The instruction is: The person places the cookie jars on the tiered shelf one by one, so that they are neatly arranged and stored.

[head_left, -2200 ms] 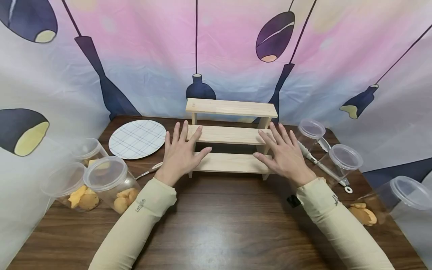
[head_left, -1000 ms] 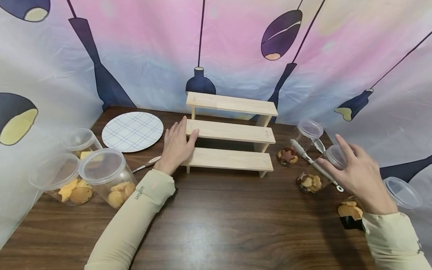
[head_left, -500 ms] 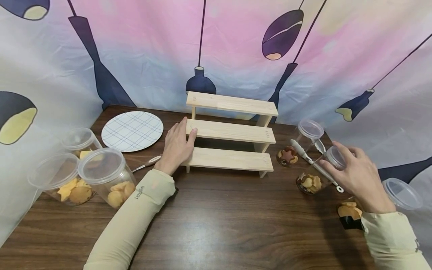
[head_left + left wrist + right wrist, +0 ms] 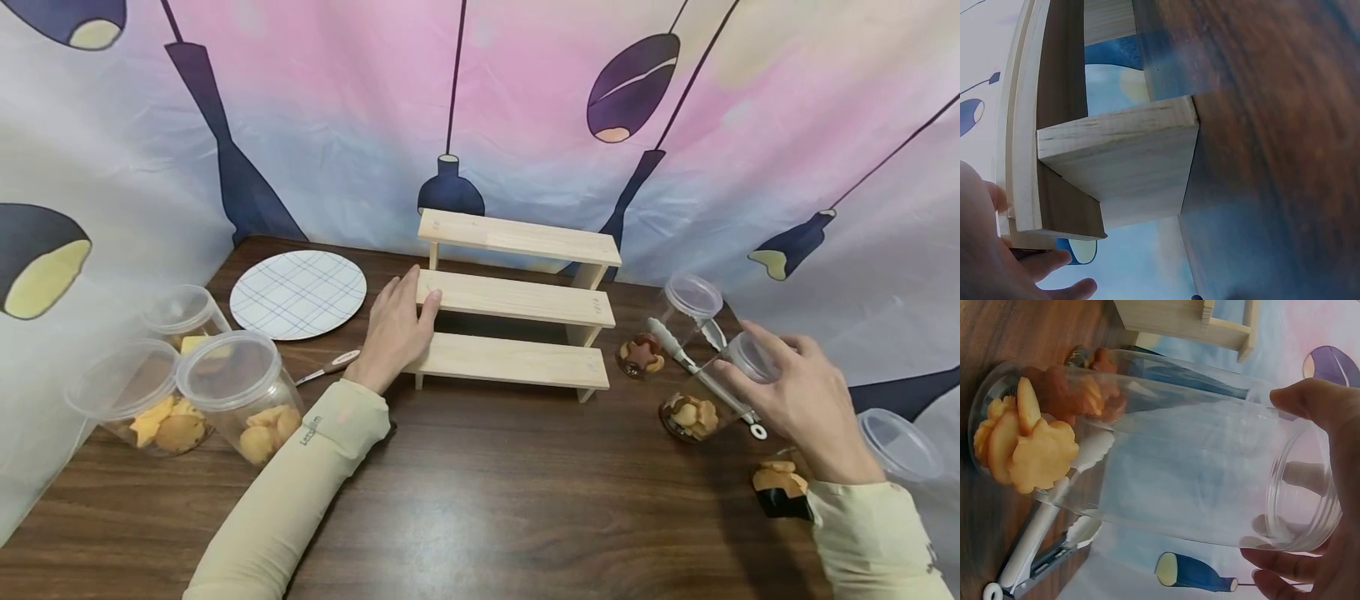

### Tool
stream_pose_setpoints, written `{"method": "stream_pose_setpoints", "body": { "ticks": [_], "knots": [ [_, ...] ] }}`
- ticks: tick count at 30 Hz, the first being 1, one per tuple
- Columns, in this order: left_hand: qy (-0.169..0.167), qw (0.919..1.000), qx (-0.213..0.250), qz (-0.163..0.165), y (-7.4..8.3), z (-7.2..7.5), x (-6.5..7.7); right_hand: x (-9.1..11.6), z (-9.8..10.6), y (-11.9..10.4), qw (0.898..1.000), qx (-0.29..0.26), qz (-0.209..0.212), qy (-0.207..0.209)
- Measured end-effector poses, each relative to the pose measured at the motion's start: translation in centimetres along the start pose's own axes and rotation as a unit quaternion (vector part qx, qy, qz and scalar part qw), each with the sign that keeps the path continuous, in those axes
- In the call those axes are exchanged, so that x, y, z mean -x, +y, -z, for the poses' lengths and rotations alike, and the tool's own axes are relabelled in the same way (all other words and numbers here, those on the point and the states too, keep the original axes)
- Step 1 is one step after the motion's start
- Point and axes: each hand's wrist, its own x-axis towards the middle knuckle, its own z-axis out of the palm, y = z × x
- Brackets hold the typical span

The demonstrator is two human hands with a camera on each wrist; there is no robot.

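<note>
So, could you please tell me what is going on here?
A person's right hand holds a clear cookie jar by its top, with tongs behind it. The left hand rests against the left end of a three-tier wooden rack. Three more jars and a round checked plate sit to the rack's left.

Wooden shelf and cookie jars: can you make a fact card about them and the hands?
Left hand: touches the left end of the three-tier wooden shelf
Right hand: holds a clear cookie jar near its top
Left-side jars: three
Right-side jars: three, counting the held one
Plate: round, checked, left of shelf
Tongs: near the held jar
</note>
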Motion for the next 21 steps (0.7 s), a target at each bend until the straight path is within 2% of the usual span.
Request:
{"method": "stream_pose_setpoints", "body": {
  "ticks": [5, 9, 15, 21],
  "knots": [
    [-0.005, 1.0000, -0.007, -0.001, -0.1, -0.1, 0.0, -0.7, 1.2, -0.4, 1.000, -0.004, 0.001, 0.012],
    [0.002, 0.9999, -0.010, -0.008, 0.0, 0.1, -0.2, -2.0, 3.0, -1.2, 1.000, -0.014, 0.001, 0.016],
    [0.000, 1.0000, -0.007, -0.003, 0.1, 0.2, -0.2, -4.1, 5.7, -3.0, 0.999, -0.033, 0.008, 0.038],
    [-0.006, 1.0000, -0.008, -0.001, 0.0, 0.0, 0.0, -6.0, 7.8, -4.4, 0.999, -0.041, 0.003, 0.029]
  ]
}}
